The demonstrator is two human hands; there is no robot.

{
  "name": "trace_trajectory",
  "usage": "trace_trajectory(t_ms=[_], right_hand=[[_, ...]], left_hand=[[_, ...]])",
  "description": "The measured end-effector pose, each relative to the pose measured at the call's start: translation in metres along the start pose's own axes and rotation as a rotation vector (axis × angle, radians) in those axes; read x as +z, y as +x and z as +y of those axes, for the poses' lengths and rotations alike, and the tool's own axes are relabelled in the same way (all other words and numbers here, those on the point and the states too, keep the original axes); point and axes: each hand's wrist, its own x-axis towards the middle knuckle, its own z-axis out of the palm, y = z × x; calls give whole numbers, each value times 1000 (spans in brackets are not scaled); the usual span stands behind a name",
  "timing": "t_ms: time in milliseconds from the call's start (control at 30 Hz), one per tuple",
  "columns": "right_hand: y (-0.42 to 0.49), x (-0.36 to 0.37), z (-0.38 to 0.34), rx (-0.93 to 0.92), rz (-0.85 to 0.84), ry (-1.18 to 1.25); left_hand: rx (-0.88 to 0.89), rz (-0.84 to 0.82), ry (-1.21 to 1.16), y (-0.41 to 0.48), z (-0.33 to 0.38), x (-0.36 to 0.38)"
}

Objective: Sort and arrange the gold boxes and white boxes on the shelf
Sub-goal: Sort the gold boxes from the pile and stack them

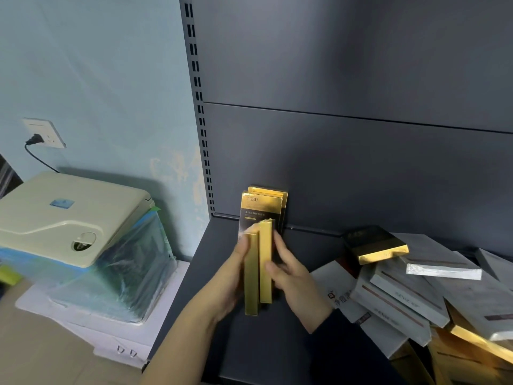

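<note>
The dark shelf [277, 343] has bare deck along its left portion, from the slotted upright [204, 129] at the back left corner down to the front edge. Its left edge runs diagonally toward the viewer, with a cream machine [72, 218] wrapped in plastic sitting below and beyond it. The right portion is crowded by a loose pile of white boxes [410, 290] lying flat and overlapping, with more gold cartons wedged under them at the lower right.

Two gold boxes [258, 269] are held edge-up between both hands, narrow gold sides facing the camera, long axes running from the viewer toward the back panel [361, 168]. They sit side by side and touching, the left one lower in view. The left hand [233, 284] presses its fingers against the left face; the right hand [291, 276] curls its fingers over the right face and top edge, so the pair is pinched between the two hands.

Behind them, standing gold boxes [263, 208] lean upright against the back panel, printed fronts facing out. A single gold box [374, 244] lies flat atop the white pile, dark face up.

The lower parts of the standing boxes are hidden by the held pair. The pile is cut off at the right frame edge. Print on the white boxes is too small to read.
</note>
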Motion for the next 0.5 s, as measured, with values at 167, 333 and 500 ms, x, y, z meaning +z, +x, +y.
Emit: trace_trajectory(t_ms=[167, 333, 500], right_hand=[[-3, -18, 9, 15, -97, -80], [-2, -19, 15, 46, 76, -164], [-3, -21, 18, 41, 237, -157]], left_hand=[[-94, -107, -236, -14, 4, -11], [-154, 30, -289, -8, -4, -15], [-107, 149, -249, -6, -11, -18]])
